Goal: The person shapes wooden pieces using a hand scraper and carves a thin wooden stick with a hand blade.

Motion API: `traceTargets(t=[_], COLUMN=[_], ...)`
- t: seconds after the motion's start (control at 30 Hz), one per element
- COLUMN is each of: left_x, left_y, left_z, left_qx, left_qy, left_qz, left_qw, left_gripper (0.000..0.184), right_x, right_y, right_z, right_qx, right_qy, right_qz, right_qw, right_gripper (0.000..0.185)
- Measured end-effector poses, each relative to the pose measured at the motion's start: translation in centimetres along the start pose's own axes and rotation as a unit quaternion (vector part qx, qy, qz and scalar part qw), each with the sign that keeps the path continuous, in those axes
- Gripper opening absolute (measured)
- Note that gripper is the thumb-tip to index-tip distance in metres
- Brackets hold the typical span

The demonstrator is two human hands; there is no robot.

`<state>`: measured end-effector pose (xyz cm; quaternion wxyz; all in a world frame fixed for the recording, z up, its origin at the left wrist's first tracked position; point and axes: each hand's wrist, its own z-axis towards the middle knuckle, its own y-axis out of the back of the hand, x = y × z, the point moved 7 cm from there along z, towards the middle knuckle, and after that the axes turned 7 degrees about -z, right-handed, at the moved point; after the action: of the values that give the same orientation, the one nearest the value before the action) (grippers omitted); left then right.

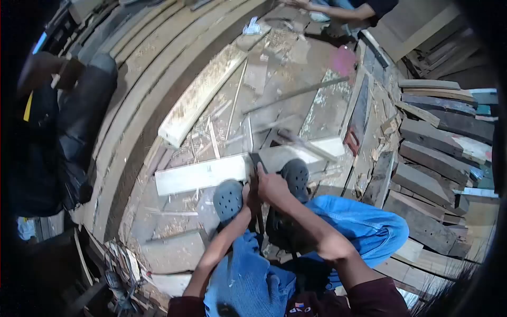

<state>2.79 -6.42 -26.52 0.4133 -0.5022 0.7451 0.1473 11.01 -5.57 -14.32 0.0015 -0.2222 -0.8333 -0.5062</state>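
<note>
A pale wooden board [206,173] lies across the floor in front of my feet. My left hand [252,194] and my right hand [272,186] are close together between my grey clogs [228,199]. Both are closed around a dark, narrow tool [256,158], whose upper end meets the board near its middle. The exact kind of tool is hard to make out. Beyond the board's right half, a hammer-like tool [306,145] lies at a slant.
A thick plank [203,95] rests at the upper left, among shavings and thin offcuts. A red-handled saw [351,141] is at the right. Stacked timber [433,142] lines the right side. Another person's arm [343,11] shows at the top. A power tool [117,285] sits lower left.
</note>
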Motion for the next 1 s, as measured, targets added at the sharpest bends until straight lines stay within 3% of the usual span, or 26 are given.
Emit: traceTargets(t=[0.03, 0.1, 0.17, 0.33, 0.4, 0.47, 0.57, 0.63, 0.7, 0.8, 0.9, 1.0], left_x=[0.4, 5.4, 1.0, 2.8, 4.1, 4.9, 4.4, 1.5, 0.6, 1.3, 1.2, 2.6], left_y=[0.0, 0.1, -0.1, 0.0, 0.4, 0.7, 0.9, 1.0, 1.0, 0.9, 0.8, 0.9], left_z=[0.1, 3.3, 0.8, 1.8, 2.2, 2.6, 2.9, 1.4, 1.0, 1.2, 0.5, 1.5], left_qx=[0.007, 0.053, -0.006, -0.033, -0.045, -0.065, -0.091, -0.120, -0.117, -0.068, -0.092, -0.110], left_qy=[-0.012, -0.070, -0.010, 0.023, 0.038, 0.043, 0.025, -0.020, -0.025, 0.026, 0.082, 0.051], left_qz=[-0.009, -0.193, -0.035, -0.222, -0.235, -0.199, -0.156, 0.007, 0.069, 0.010, -0.047, -0.061], left_qw=[1.000, 0.977, 0.999, 0.974, 0.970, 0.977, 0.983, 0.993, 0.990, 0.997, 0.991, 0.991], left_gripper=[0.039, 0.031, 0.027, 0.057, 0.063, 0.062, 0.063, 0.065, 0.064, 0.057, 0.062, 0.067], right_x=[0.2, 0.8, 0.5, 0.5, 0.0, -0.4, -1.0, -1.7, -2.1, -3.1, -3.4, -3.1], right_y=[0.2, 0.8, 0.4, 0.0, -0.5, -0.9, -0.4, -1.0, -1.2, -2.6, -3.2, -2.8], right_z=[0.3, -0.8, -1.5, -1.5, -1.4, -1.3, -1.6, -1.2, -1.1, -0.5, -0.2, -0.5], right_qx=[-0.004, -0.022, -0.010, -0.016, -0.030, -0.042, -0.023, -0.002, 0.004, 0.009, 0.026, 0.056], right_qy=[0.002, 0.017, 0.016, 0.008, 0.025, 0.037, -0.027, -0.085, -0.117, -0.140, -0.174, -0.176], right_qz=[0.004, -0.011, 0.000, 0.044, 0.071, 0.076, 0.117, 0.155, 0.179, 0.290, 0.339, 0.363], right_qw=[1.000, 1.000, 1.000, 0.999, 0.997, 0.996, 0.993, 0.984, 0.977, 0.947, 0.924, 0.913], right_gripper=[0.063, 0.061, 0.059, 0.057, 0.056, 0.052, 0.047, 0.044, 0.044, 0.048, 0.051, 0.056])
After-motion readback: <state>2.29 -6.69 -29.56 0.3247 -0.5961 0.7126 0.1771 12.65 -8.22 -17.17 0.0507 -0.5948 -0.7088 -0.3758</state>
